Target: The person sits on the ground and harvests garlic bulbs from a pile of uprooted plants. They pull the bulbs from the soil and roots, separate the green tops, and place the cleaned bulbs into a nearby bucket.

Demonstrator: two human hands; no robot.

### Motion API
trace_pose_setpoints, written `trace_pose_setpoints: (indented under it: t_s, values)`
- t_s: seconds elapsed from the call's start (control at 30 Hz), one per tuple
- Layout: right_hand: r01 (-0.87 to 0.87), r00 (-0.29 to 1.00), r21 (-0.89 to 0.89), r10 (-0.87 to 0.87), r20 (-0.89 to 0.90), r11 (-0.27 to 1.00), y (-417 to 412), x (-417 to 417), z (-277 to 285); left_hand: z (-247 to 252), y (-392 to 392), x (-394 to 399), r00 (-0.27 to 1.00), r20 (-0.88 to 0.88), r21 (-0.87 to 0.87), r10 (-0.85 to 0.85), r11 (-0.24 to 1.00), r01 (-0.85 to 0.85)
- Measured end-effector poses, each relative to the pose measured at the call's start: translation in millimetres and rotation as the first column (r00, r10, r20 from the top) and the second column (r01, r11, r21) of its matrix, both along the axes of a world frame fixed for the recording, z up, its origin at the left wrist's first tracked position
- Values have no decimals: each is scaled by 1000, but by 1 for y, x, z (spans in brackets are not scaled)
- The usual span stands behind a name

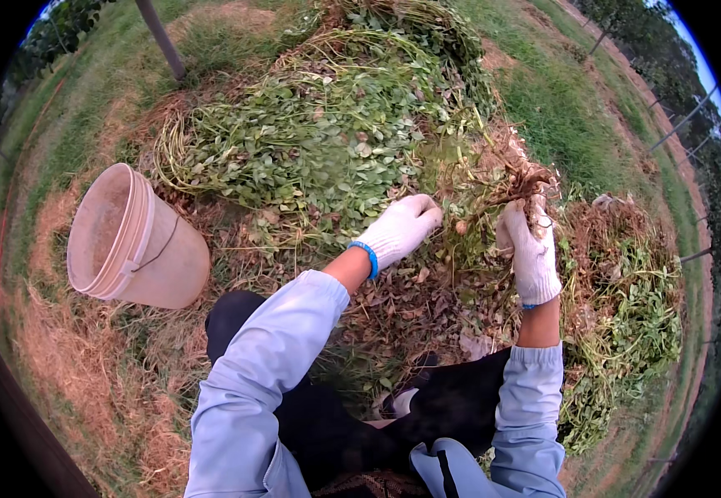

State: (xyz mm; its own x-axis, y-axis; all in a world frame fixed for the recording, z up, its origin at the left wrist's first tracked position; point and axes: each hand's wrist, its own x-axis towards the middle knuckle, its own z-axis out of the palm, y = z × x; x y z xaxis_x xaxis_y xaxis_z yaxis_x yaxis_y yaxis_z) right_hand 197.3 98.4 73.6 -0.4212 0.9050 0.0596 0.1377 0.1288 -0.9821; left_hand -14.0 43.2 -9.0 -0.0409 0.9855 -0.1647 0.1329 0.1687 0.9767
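Note:
My right hand (533,258), in a white knit glove, grips a pulled peanut plant (525,183) by its brown root end. The roots stick up above the fist, and leafy stems hang to its left. A pale peanut pod (460,228) dangles among the stems. Just left of the plant, my left hand (401,229) wears a matching glove with a blue cuff. Its fingers are curled, and whether anything is inside them is hidden. Below both hands lies a litter of dry brown leaves (416,305).
A dirty whitish plastic bucket (177,261) with a wire handle leans at the left, its mouth turned left. Ahead spreads a large heap of green peanut plants (311,143). Another heap (631,299) lies at the right. A post (161,40) rises at the upper left.

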Motion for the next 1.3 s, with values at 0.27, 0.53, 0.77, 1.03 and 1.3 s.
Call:
trace_pose_setpoints:
  t_s: [0.27, 0.53, 0.77, 1.03, 1.3]
  values:
    - [-8, 1000, -97, 6, -19, 995, -3, -6, -3, 23, -10, 19, 984, 161, -24, -75, 997, 80]
    - [-72, 982, -140, 94, 164, 988, -1, -12, -26, 22, -21, 26, 965, -262, 153, -5, 987, 46]
    - [-51, 933, -105, 85, 351, 993, 11, -18, -65, 31, -34, 27, 859, -503, 131, -94, 974, 183]
    - [-306, 664, 652, -336, 669, 693, -6, -52, -63, 43, -44, 27, 475, -820, -170, -320, 928, 331]
    - [-207, 435, 493, -372, 820, 845, 29, -40, -50, 52, -69, 1, 893, -219, 7, -393, 915, 404]
